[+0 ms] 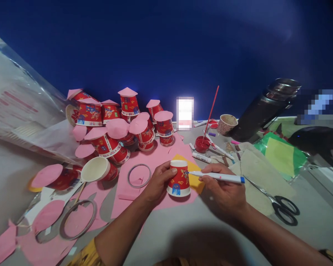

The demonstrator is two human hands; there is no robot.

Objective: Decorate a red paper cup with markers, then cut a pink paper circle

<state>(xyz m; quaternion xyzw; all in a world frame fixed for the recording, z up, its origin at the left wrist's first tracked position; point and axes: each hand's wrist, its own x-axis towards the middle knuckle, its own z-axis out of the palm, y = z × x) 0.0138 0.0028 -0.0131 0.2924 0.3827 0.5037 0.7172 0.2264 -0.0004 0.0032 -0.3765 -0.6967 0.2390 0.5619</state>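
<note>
My left hand (158,183) grips a red paper cup (180,179) from its left side. The cup is turned upside down, with its white rim at the bottom and a blue scribbled patch near that rim. In my right hand (227,192) is a white marker (224,177) with a blue end, held like a pen. Its tip points left and meets or nearly meets the cup's printed side. Beneath the cup lie pink paper (158,201) and an orange sheet (197,181).
Red cups with pink paper cones (129,101) are stacked at back left. Tape rolls (77,220) lie on the left. Black-handled scissors (285,210) rest on the right, near a red paint pot (202,144), a patterned cup (226,123) and a black flask (261,107).
</note>
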